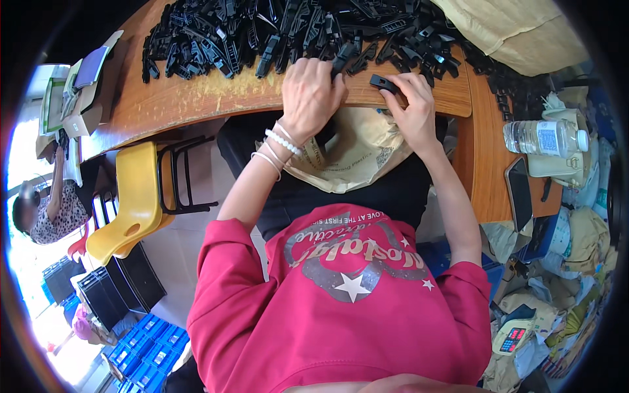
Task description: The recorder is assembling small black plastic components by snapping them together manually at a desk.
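Note:
At the table's near edge, my left hand (309,95) is closed, its curled fingers and thumb at the end of a black plastic part (342,57) by the pile. My right hand (413,108) pinches a small, blocky black plastic part (382,83) between thumb and fingers, just over the table edge. A large heap of long black plastic parts (216,42) covers the far side of the wooden table (190,101). Below my hands, an open brown paper sack (341,175) rests at my lap; my left hand partly covers its mouth.
Right of me, a clear bottle (540,138) lies near a phone (517,193). Another paper sack (517,33) stands beyond the heap. A yellow chair (134,196) is to the left, with blue crates (147,350) and another person (56,206) farther out.

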The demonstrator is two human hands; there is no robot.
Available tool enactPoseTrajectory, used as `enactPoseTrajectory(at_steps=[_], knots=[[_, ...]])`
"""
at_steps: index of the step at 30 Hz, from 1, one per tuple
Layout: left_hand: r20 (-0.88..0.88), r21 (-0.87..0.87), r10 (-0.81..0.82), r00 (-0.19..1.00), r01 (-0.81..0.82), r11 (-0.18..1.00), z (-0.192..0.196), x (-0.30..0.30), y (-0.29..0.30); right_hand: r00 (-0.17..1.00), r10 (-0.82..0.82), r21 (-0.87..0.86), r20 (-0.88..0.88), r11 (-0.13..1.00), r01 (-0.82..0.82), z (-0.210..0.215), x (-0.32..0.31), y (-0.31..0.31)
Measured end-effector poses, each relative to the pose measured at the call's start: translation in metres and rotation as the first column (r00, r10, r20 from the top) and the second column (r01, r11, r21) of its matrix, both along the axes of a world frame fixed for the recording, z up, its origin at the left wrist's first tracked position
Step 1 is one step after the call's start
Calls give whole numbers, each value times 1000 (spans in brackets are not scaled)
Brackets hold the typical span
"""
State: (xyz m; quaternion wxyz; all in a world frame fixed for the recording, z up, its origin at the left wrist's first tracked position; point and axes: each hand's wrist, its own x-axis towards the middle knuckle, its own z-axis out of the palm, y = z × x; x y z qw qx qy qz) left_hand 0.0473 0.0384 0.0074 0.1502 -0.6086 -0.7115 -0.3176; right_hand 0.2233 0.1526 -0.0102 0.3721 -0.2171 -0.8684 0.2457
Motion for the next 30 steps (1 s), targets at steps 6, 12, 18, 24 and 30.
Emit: enactPoseTrajectory(at_steps=[6,12,18,24,30], knots=[[72,-117,-234,969,241,963,7,1,-23,983,-87,-305,-163,952,33,5,6,-1],[142,-125,-307,941,325,938,2,-14,-17,986,164,-398,17,906,-143,16,8,-3],[170,-78,-408,897,425,902,-2,-14,-12,970,243,-122,-1,963,-241,18,-7,-2],[284,-66,-371,884,404,912,3,-16,-14,989,138,-360,-56,921,-149,15,0,-20],[-18,-124,-341,940,336,934,10,-16,12,939,-340,35,-56,939,342,14,22,2]])
